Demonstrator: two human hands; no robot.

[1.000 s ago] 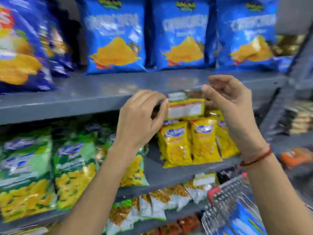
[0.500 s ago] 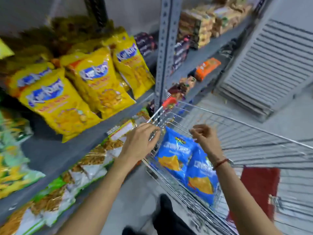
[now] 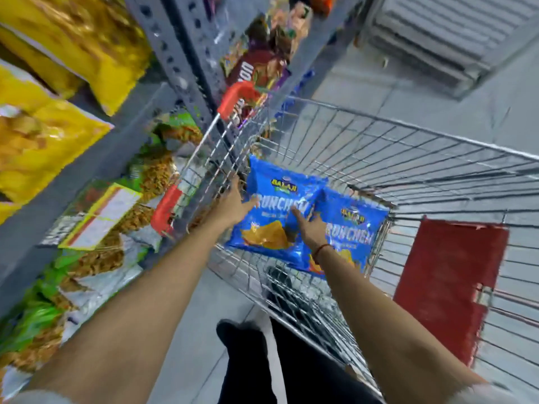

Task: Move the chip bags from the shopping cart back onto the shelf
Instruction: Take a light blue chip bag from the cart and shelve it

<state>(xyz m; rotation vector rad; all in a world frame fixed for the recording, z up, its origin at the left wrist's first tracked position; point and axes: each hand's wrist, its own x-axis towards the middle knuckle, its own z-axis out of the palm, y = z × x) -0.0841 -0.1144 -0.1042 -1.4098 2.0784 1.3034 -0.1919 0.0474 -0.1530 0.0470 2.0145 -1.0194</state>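
Observation:
Two blue chip bags lie in the wire shopping cart. The nearer blue bag overlaps the second blue bag to its right. My left hand reaches into the cart and touches the left edge of the nearer bag, fingers spread. My right hand rests on top of that same bag near its right edge, fingers extended. Neither hand has closed around the bag. The grey shelf with snack bags stands to the left of the cart.
Yellow snack bags and green-and-white bags fill the shelves at left. A grey upright post stands by the cart's red corner guards. A red mat lies on the floor beyond the cart. My dark shoe is below.
My view swung from the shelf down to the cart. Both hands dropped from the shelf edge into the cart and now touch the nearer blue bag.

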